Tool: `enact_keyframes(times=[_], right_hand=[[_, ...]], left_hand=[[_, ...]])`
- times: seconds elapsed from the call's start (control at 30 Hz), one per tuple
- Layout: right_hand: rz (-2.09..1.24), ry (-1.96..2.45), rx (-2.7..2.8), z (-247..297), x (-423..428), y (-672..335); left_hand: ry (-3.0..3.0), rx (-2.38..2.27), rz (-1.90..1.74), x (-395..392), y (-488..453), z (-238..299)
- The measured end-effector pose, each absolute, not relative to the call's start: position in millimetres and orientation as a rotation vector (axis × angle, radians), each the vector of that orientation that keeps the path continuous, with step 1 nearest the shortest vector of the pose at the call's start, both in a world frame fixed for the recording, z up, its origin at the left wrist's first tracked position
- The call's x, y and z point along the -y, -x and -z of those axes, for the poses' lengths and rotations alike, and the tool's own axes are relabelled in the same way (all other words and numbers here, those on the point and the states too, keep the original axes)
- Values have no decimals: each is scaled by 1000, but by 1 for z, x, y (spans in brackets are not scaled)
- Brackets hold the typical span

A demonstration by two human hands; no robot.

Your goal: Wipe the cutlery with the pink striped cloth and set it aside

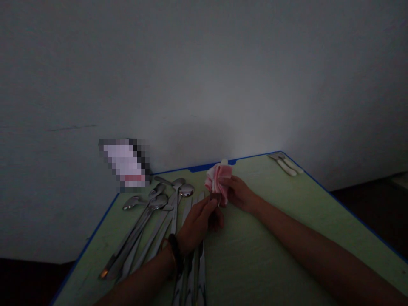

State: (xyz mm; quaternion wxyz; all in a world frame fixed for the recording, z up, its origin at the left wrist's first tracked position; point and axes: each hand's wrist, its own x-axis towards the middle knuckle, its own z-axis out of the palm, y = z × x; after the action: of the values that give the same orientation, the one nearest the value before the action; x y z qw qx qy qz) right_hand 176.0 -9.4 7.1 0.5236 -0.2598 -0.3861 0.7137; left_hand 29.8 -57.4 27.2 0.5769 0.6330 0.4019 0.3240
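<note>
A pink-and-white cloth (219, 176) is bunched in my right hand (240, 193), its fingers closed around it. Out of the top of the cloth pokes the white handle end (224, 162) of a utensil. My left hand (199, 219), with a dark bracelet on the wrist, pinches a dark flat part of that utensil just below the cloth. The fingers hide most of it, so its exact kind does not show. Beside and beneath my left forearm lie several metal spoons (159, 202) and several table knives (190, 276).
A green table (270, 246) with a blue edge stands against a grey wall. Two white-handled metal utensils (288, 165) lie at its far right corner. At the far left, a blurred-out phone-like device (126, 163) leans against the wall.
</note>
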Motion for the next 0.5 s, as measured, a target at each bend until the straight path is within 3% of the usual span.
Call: enact_keyframes(times=[0.5], right_hand=[[-1718, 676, 928, -4, 10, -177]], left_hand=[[-1560, -959, -702, 56, -29, -24]])
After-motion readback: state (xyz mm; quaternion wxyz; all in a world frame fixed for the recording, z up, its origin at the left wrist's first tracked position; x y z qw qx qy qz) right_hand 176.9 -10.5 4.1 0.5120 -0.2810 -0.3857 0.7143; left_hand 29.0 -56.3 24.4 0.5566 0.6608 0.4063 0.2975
